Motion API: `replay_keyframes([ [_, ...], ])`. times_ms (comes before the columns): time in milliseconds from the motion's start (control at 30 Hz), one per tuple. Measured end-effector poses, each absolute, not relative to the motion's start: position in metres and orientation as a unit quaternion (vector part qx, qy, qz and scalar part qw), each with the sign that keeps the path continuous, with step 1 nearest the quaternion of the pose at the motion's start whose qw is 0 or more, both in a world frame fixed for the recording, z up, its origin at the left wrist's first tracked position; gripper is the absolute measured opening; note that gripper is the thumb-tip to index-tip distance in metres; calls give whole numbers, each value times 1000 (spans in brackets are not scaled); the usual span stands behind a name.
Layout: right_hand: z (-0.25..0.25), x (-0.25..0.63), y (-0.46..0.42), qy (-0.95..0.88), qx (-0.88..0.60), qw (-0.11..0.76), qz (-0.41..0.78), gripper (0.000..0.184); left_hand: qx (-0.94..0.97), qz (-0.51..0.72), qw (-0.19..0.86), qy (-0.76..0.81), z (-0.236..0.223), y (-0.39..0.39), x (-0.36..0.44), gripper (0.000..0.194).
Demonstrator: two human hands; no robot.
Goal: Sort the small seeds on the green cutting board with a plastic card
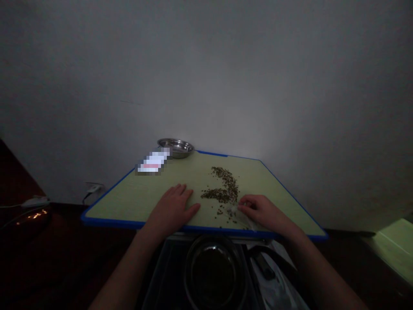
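My left hand [171, 209] lies flat on the pale yellow table, fingers spread, to the left of a scatter of small brown grains [230, 183]. The grains form a curved band across the middle of the table, with loose ones strewn toward the near edge. At the near right end of that band, my right hand [260, 210] is closed in a pinch on what looks like a thin clear plastic bag [243, 219]. Part of the bag is hidden under the fingers, and the dim light blurs its outline.
A shallow metal bowl [177, 147] stands at the table's far left corner, beside a blurred-out white phone-like object [153, 161]. Below the near blue edge [206, 229] is a round, dark, shiny bowl [213, 275]. A grey wall [226, 86] rises behind the table.
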State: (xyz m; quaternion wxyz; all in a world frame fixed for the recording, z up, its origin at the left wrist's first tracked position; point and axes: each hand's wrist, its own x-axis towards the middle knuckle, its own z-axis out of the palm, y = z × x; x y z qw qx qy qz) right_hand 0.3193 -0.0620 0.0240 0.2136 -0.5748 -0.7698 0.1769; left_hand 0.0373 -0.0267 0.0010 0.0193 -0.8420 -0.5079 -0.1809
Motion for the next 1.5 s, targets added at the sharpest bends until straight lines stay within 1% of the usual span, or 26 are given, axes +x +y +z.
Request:
replay_keyframes([
  [467, 24, 309, -53, -768, -583, 212, 158, 21, -836, -206, 13, -508, -2, -26, 37, 52],
  [667, 27, 304, -53, -769, -584, 215, 146, 21, -838, -187, 14, -513, 0, -28, 38, 55],
  [833, 29, 297, -49, -772, -588, 206, 130, 20, -836, -196, 4, -512, 1, -28, 38, 51],
  [1167, 30, 280, -32, -794, -570, 194, 83, 19, -838, -204, 12, -507, 0, -27, 38, 51],
  [1333, 33, 272, -27, -812, -542, 198, 90, 17, -842, -186, 25, -506, 1, -28, 37, 53],
  [1500, 39, 268, -32, -830, -519, 180, 100, 16, -842, -181, 30, -507, 1, -28, 38, 53],
])
